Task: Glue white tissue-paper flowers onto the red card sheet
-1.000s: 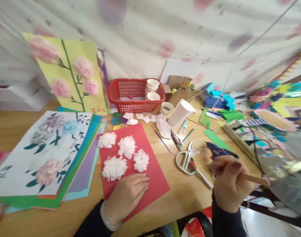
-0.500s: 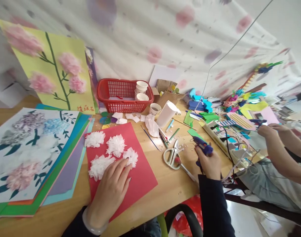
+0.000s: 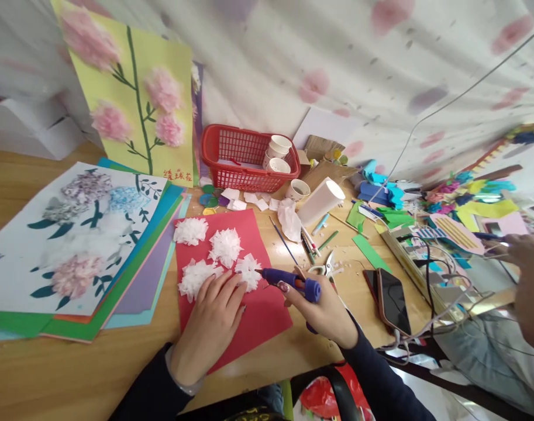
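Observation:
My right hand (image 3: 326, 313) is wrapped round a blue hot glue gun (image 3: 293, 280), its nozzle pointing left at the smallest white tissue-paper flower (image 3: 249, 272). Whether the nozzle touches that flower I cannot tell. Beneath lies a sheet of red paper (image 3: 262, 321) bearing several white tissue flowers, one of them a ruffled bloom (image 3: 225, 247) in the middle. My left hand (image 3: 214, 327) rests palm down on the sheet, fingers stretched out, their tips between the lower left flower (image 3: 197, 279) and the smallest one.
Scissors (image 3: 326, 266) and two phones (image 3: 393, 298) lie right of the red paper. Behind stand a red basket (image 3: 249, 175), a paper cup (image 3: 298, 189) and a white roll (image 3: 323, 202). Coloured sheets (image 3: 139, 292) are stacked left. Another person's hand (image 3: 527, 257) is at far right, beside tangled cables.
My right hand has brought the glue gun leftward over the red paper, near the smallest flower. The phones have come into sight where that hand was. My left hand stays on the sheet.

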A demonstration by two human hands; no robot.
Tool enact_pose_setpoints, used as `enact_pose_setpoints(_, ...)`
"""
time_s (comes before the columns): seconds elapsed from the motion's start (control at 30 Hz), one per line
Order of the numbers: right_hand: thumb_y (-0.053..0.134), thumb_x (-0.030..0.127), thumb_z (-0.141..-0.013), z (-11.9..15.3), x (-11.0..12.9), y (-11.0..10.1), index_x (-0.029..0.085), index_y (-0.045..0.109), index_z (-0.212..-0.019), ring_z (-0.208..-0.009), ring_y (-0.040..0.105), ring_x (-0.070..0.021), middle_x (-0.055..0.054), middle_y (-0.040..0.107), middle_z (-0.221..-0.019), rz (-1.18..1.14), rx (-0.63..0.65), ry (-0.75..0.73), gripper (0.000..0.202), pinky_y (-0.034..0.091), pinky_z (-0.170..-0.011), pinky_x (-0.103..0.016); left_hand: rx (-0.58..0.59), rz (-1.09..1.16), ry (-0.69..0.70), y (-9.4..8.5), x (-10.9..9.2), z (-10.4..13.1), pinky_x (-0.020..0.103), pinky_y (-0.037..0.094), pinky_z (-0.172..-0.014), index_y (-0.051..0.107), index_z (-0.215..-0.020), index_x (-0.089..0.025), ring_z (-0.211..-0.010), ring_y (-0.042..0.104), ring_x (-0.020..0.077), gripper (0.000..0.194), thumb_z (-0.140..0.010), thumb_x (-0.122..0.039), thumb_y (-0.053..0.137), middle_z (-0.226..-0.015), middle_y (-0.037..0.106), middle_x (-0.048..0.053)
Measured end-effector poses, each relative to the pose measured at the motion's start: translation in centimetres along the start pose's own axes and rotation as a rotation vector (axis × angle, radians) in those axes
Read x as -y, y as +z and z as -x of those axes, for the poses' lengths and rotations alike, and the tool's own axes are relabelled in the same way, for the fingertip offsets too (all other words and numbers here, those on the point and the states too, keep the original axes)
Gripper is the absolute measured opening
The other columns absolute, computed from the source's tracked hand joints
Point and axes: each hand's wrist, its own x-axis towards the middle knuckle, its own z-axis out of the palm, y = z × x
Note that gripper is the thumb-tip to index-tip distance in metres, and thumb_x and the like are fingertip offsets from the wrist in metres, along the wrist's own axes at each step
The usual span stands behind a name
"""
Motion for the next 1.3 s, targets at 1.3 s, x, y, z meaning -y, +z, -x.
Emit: enact_pose_setpoints(1.3, 0.061, 0.052, -0.089, -1.6, -1.1, 1.4, 0.019, 0.062, -0.07, -0.053, 0.054, -0.0147, 0.0, 0.061, -0.058, 0.116, 0.1, 0.101, 0.038, 0.041, -0.049, -0.025, 0.059, -0.015, -0.007, 0.0, 0.1, 0.2, 0.052, 0.042, -0.105, 0.064, -0.125, -0.013, -0.119, 0.057, 0.0302, 0.033, -0.098, -0.015, 0.044, -0.13, 0.067, 0.011)
